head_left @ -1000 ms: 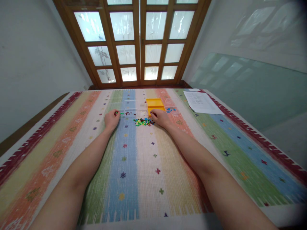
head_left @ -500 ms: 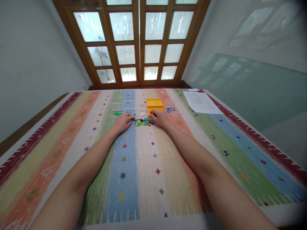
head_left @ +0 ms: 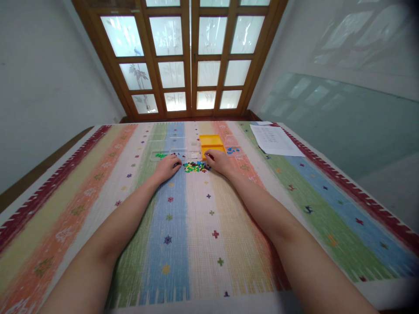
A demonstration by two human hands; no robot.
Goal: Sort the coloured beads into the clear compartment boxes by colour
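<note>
A pile of small green, yellow, blue and dark red pieces (head_left: 195,166) lies on the striped cloth between my hands. My left hand (head_left: 168,167) is at the pile's left side, fingers curled together; what they hold, if anything, is too small to name. At the pile's upper right, my right hand (head_left: 216,160) has its fingers pinched in front of the open yellow box (head_left: 211,140). Behind my left hand stands a clear box with green pieces (head_left: 160,155). Another clear box (head_left: 194,155) is left of the yellow one. Blue pieces (head_left: 233,151) lie in a clear box on the right.
The striped tablecloth (head_left: 203,226) covers the table. A printed sheet of paper (head_left: 276,140) lies at the back right, with another paper (head_left: 263,123) behind it. Wooden doors with glass panes stand beyond the table, and a glass panel (head_left: 327,117) leans at the right wall.
My left hand has shifted slightly left, away from the pile. My right hand looks almost unmoved.
</note>
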